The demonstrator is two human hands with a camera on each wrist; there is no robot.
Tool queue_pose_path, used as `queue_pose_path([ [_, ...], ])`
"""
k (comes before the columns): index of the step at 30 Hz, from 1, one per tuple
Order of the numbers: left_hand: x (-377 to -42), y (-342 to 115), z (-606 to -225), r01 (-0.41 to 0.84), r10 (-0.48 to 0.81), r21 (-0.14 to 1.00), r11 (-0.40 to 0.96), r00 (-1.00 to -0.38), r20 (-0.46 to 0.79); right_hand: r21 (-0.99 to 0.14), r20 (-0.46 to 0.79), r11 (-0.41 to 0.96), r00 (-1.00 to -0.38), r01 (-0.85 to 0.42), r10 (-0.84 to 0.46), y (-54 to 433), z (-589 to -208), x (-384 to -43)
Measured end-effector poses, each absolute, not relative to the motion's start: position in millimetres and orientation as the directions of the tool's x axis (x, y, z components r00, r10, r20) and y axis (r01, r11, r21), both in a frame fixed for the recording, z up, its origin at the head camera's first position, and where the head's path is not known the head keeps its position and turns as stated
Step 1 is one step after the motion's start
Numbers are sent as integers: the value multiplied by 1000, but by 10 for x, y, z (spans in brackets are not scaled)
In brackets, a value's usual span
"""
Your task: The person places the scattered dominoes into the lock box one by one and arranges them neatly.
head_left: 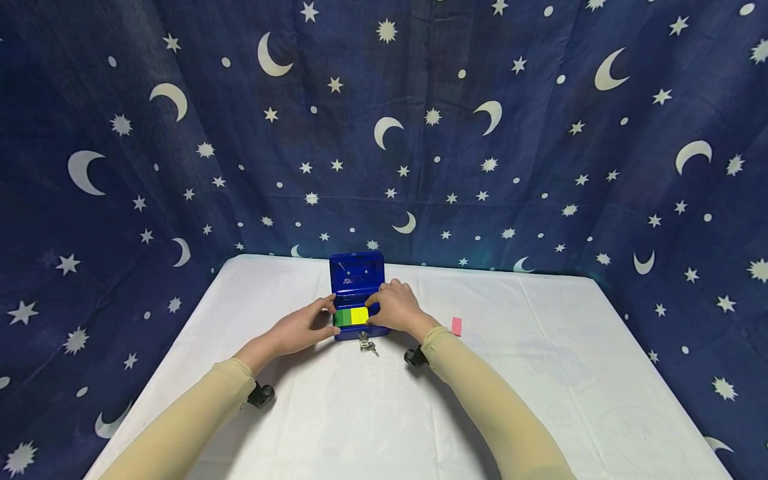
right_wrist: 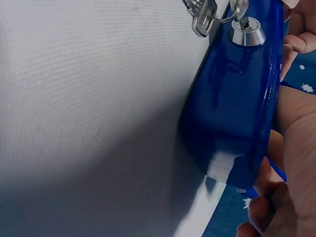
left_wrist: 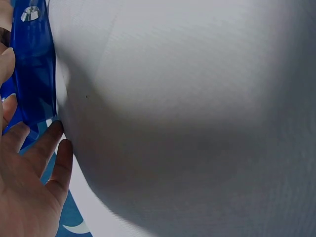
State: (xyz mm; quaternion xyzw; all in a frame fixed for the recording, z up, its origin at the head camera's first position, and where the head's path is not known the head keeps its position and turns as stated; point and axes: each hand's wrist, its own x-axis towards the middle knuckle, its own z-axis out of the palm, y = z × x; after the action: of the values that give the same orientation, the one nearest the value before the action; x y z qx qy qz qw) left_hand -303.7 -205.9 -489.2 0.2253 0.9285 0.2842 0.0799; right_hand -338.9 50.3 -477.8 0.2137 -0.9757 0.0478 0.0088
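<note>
A blue cash box (head_left: 357, 272) stands with its lid raised, and keys (head_left: 368, 344) hang from the lock on its front wall. Inside, green blocks (head_left: 342, 317) lie side by side with yellow blocks (head_left: 359, 315). My left hand (head_left: 300, 328) is at the box's left end, thumb by the front corner, other fingers loosely extended in the left wrist view. My right hand (head_left: 396, 307) reaches over the right end, thumb and forefinger pinching the yellow end of the row. In the right wrist view, its other fingers (right_wrist: 266, 175) curl by the box's end; its inside is hidden there.
A pink block (head_left: 457, 327) lies on the white tablecloth (head_left: 540, 373) to the right of my right wrist. Behind the table hangs a dark blue curtain (head_left: 432, 173) with moons and stars. Black wrist cameras (head_left: 261, 395) sit under both sleeves.
</note>
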Motion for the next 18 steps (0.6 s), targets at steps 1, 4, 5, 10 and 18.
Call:
queue_pose_path([
  [1, -3034, -2059, -4890, 372, 464, 564, 737, -886, -22, -94, 40, 903, -907, -420, -418, 507, -4777, -3390],
  [4, -3031, -2057, -4889, 370, 463, 565, 738, -886, -23, -107, 53, 897, -904, -429, -425, 518, -4769, -3393],
  [5, -3032, -2057, -4892, 371, 462, 563, 738, -886, -22, -111, 56, 896, -902, -431, -427, 522, -4766, -3394],
  [10, -3037, -2056, -4897, 371, 462, 563, 738, -886, -22, -138, 75, 892, -903, -430, -424, 543, -4756, -3395],
  [18, -3049, -2068, -4917, 374, 464, 566, 735, -886, -17, -196, 113, 882, -904, -428, -413, 589, -4705, -3361],
])
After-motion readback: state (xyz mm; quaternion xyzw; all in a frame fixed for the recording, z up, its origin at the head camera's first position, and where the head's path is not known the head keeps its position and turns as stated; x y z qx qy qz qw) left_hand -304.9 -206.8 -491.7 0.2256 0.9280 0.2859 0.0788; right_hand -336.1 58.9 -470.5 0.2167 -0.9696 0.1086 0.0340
